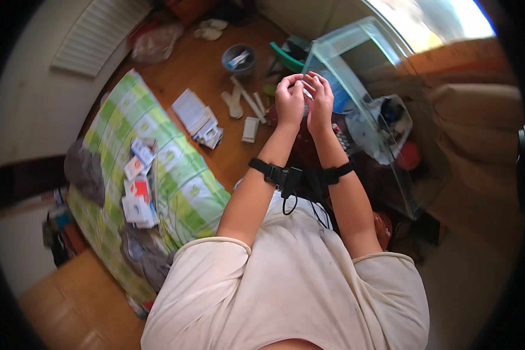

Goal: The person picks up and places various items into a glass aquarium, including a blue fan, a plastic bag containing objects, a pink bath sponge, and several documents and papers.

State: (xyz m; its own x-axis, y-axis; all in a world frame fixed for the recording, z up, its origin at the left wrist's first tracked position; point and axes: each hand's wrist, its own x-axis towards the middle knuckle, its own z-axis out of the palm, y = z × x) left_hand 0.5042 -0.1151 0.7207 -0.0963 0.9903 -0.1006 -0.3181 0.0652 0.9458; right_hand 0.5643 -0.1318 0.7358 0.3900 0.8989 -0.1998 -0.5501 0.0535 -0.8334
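Note:
Held out together in front of me, my left hand [290, 100] and my right hand [319, 104] nearly touch. The fingers of both are curled inward, with the fingertips meeting near the top. A small pale spot shows between them, too small to name; the palms hide most of what may be there. Black straps circle both forearms, the left strap [268, 172] bearing a small black device with a cable. Just beyond the hands stands a glass tank [367, 87], with something blue [339, 93] behind my right fingers.
A bed with a green checked cover [181, 169] lies to the left, with several boxes and papers [139, 201] on it. Papers [193, 114], a white box [250, 129] and a waste bin [238, 58] are on the wooden floor. A plastic bag [385, 125] sits by the tank.

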